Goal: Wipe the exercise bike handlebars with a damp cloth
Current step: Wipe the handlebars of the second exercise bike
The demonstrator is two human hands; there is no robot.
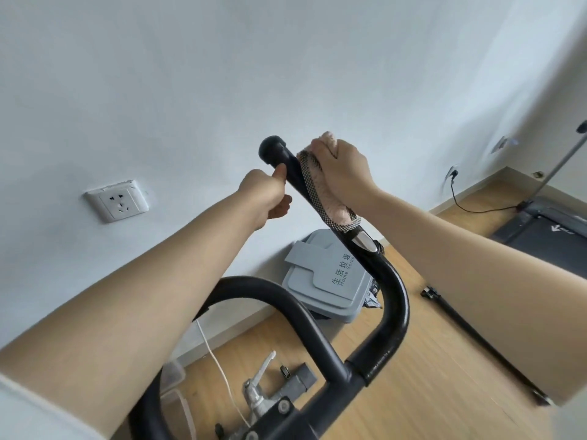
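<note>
Black handlebar (293, 176), at centre frame, is wrapped by one pinkish mesh-edged cloth (335, 206), which is gripped around the bar by the right hand (343, 169). The left hand (266, 195) is seen just left, fingers curled, thumb touching the bar. Two hands and one grey bin (330, 281) are counted.

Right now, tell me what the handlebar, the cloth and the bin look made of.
Handlebar: likely painted metal tube, glossy black with sharp highlights.
Cloth: soft pinkish pile with a woven mesh edge, probably microfibre.
Bin: matte grey moulded plastic, by its lid.
</note>
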